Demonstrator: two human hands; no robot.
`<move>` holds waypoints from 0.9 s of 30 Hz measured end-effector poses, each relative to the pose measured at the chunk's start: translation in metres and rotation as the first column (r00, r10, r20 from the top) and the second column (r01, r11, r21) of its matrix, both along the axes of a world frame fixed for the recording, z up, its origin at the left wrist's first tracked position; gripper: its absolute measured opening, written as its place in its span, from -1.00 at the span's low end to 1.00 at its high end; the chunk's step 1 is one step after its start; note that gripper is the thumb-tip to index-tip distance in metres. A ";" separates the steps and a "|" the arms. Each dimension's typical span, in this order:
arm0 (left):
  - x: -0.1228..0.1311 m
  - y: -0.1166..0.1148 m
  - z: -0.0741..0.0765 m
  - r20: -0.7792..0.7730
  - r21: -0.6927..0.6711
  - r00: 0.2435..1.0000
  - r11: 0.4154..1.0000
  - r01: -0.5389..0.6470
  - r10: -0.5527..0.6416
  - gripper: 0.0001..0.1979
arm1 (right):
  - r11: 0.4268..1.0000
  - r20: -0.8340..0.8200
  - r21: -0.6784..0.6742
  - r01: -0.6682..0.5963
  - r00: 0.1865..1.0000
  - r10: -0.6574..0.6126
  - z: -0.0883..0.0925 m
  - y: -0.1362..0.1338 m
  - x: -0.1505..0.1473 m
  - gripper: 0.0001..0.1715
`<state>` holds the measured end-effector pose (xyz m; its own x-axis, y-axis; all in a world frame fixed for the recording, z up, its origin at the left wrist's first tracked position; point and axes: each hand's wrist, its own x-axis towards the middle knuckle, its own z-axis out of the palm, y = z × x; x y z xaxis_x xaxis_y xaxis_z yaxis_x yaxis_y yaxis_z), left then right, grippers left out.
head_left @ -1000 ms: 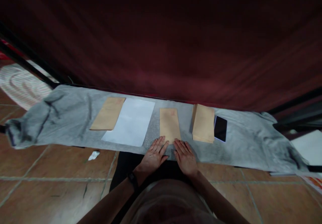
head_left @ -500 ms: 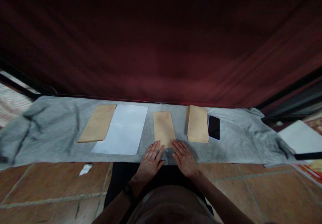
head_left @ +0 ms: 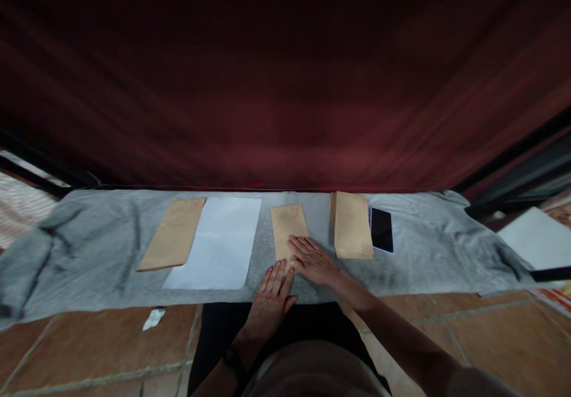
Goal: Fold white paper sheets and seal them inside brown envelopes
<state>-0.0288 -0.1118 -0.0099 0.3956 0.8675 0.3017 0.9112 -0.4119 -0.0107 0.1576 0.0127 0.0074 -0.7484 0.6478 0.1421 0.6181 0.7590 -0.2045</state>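
Note:
A brown envelope [head_left: 288,226] lies in the middle of a grey cloth [head_left: 98,236] spread on the floor. My right hand [head_left: 311,258] lies flat across its near end, fingers stretched out to the left. My left hand [head_left: 270,297] rests flat just below, fingers extended and touching the envelope's near edge. Neither hand grips anything. A white sheet of paper [head_left: 216,242] lies to the left of the envelope, and another brown envelope [head_left: 173,232] lies beyond that. To the right sits a stack of brown envelopes [head_left: 352,224].
A black phone [head_left: 382,230] lies beside the stack on the cloth. A dark red curtain [head_left: 285,88] hangs behind. The floor is brown tile [head_left: 89,343] with a small white scrap [head_left: 154,318]. More white paper [head_left: 535,239] lies at the far right.
My right hand has moved up and leftward onto the middle envelope's near end. My left hand has stayed at the envelope's near edge. The view shifted slightly.

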 end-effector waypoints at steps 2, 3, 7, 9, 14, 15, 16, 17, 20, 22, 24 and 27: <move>0.000 0.000 0.001 -0.007 -0.007 1.000 1.000 0.000 0.000 -0.37 | 1.000 -0.007 0.012 0.023 1.000 -0.023 -0.004 0.013 -0.007 -0.36; 0.000 0.000 0.001 -0.009 -0.008 1.000 1.000 -0.004 0.004 -0.36 | 0.999 -0.012 0.017 0.037 0.999 -0.036 -0.006 0.019 -0.011 -0.36; 0.001 0.000 0.003 -0.002 -0.011 1.000 1.000 -0.019 0.019 -0.35 | 0.997 -0.018 0.016 0.081 0.997 -0.081 -0.009 0.041 -0.024 -0.33; 0.001 0.000 0.004 0.003 -0.015 1.000 1.000 -0.019 0.019 -0.35 | 0.994 -0.020 0.009 0.112 0.994 -0.112 -0.009 0.051 -0.030 -0.31; 0.001 0.000 0.005 0.017 -0.025 1.000 0.999 -0.021 0.021 -0.33 | 0.979 -0.036 -0.010 0.205 0.978 -0.206 -0.009 0.074 -0.043 -0.28; 0.002 0.000 0.004 0.020 -0.028 1.000 0.999 -0.023 0.023 -0.33 | 0.976 -0.037 -0.014 0.217 0.975 -0.218 -0.008 0.079 -0.045 -0.28; 0.002 0.000 0.004 0.020 -0.032 0.999 0.999 -0.025 0.026 -0.33 | 0.974 -0.036 -0.018 0.227 0.973 -0.228 -0.007 0.083 -0.048 -0.27; 0.002 0.000 0.004 0.018 -0.036 0.999 0.999 -0.028 0.029 -0.33 | 0.971 -0.033 -0.023 0.236 0.971 -0.237 -0.007 0.087 -0.049 -0.27; 0.002 0.000 0.003 0.006 -0.036 0.999 0.999 -0.039 0.039 -0.34 | 0.965 -0.023 -0.033 0.259 0.965 -0.260 -0.004 0.093 -0.053 -0.27; 0.003 0.000 0.004 0.000 -0.029 0.999 0.999 -0.038 0.038 -0.34 | 0.963 -0.023 -0.031 0.269 0.963 -0.270 -0.002 0.092 -0.053 -0.27; 0.002 0.000 0.004 0.002 -0.021 0.999 0.999 -0.034 0.034 -0.33 | 0.962 -0.023 -0.019 0.272 0.962 -0.272 -0.002 0.088 -0.052 -0.27; 0.002 0.000 0.003 0.011 -0.014 1.000 0.999 -0.029 0.029 -0.33 | 0.964 -0.032 0.004 0.264 0.964 -0.264 -0.003 0.076 -0.046 -0.27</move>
<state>-0.0271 -0.1121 -0.0070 0.3667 0.8828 0.2935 0.9229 -0.3851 0.0054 0.1117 0.0885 0.0040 -0.5461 0.8205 0.1688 0.7904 0.5714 -0.2209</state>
